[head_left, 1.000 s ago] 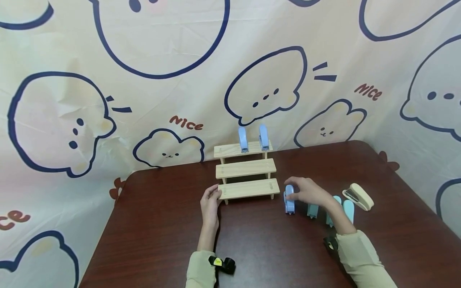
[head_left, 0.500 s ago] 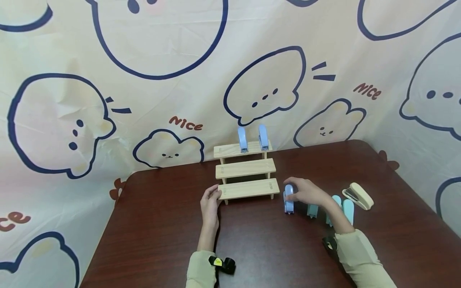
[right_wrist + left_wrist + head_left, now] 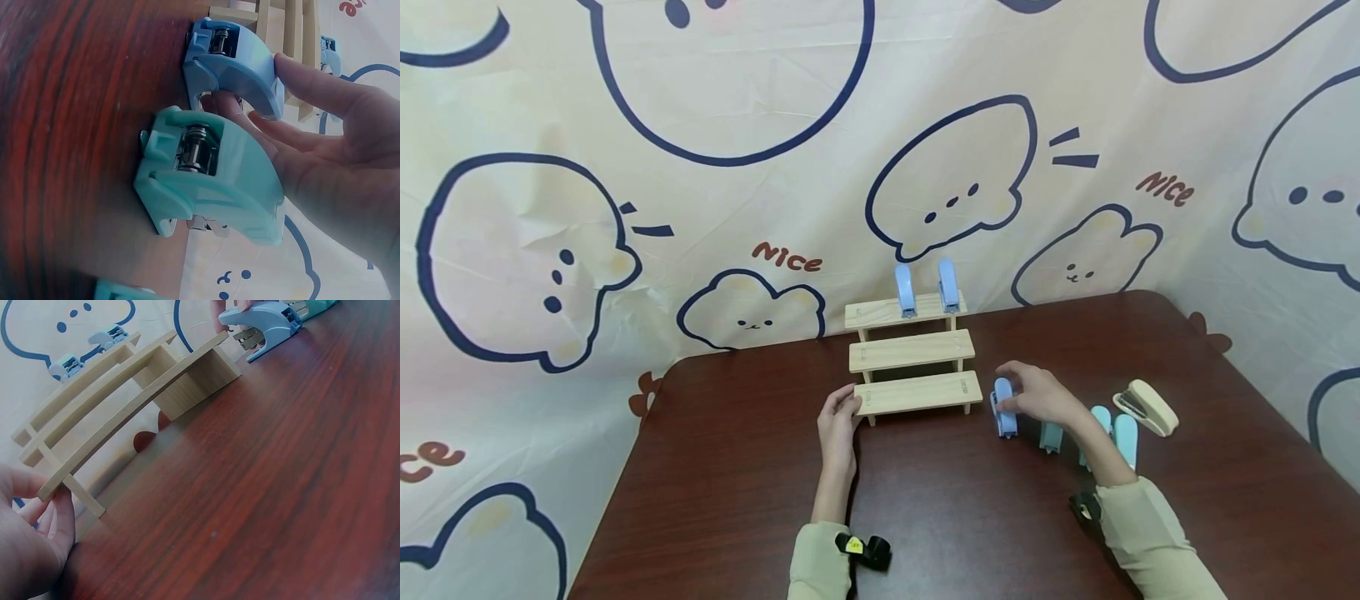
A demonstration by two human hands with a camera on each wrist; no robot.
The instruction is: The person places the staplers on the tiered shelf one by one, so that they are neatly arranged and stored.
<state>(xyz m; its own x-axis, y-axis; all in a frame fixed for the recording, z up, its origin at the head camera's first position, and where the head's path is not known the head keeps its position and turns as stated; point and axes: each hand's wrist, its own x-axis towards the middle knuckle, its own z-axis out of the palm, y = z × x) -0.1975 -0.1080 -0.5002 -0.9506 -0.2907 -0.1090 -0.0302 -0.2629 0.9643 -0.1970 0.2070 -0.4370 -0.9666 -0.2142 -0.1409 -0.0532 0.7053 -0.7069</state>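
My left hand [image 3: 837,429] pinches the left end of the lowest board of a three-step wooden stand [image 3: 917,393]; the left wrist view puts the thumb above the board and fingers below it. To the right of the stand, my right hand [image 3: 1041,396] holds a blue stapler [image 3: 1004,410] between thumb and fingers. In the right wrist view, the thumb lies on top of this blue stapler [image 3: 244,59] and fingers reach under its front end. Whether its base touches the table cannot be told. Two light-blue staplers [image 3: 906,292] stand side by side on the top step.
A teal stapler [image 3: 1051,437] stands close to the right of the held one. Further right are two more teal staplers [image 3: 1125,440], partly behind the right forearm, and a cream stapler [image 3: 1147,408]. A patterned cloth [image 3: 737,208] hangs behind the dark wooden table [image 3: 737,467].
The right hand has shifted slightly away toward the back of the table, and the blue stapler in it has turned a little. The left hand and the stand have stayed put.
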